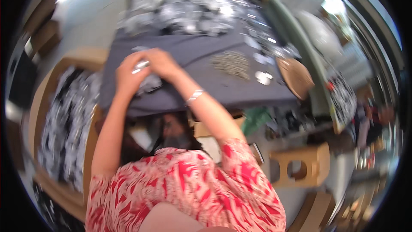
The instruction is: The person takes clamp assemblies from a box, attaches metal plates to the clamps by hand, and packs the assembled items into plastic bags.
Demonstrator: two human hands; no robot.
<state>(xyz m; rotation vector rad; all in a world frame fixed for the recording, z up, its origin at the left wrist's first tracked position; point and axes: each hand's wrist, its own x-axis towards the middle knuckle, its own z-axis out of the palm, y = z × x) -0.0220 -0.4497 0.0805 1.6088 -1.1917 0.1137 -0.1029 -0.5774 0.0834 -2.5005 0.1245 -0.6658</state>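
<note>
Over the left part of the grey cloth-covered table (184, 77), my two hands meet. My left hand (129, 72) is closed, fingers curled, on a small shiny silvery piece (141, 65); motion blur hides its exact kind. My right hand (159, 62) comes in from the other side, its fingers bent and closed at the same piece. Just below the hands, some clear, silvery plastic packets (150, 84) lie on the cloth, partly covered by my right wrist.
A big heap of silvery packets (184, 6) covers the table's far end. To the right lie a pile of small beige pieces (231, 64), white bits (263, 77) and a brown oval tray (296, 77). At left stands a cardboard box (38, 103) full of packets.
</note>
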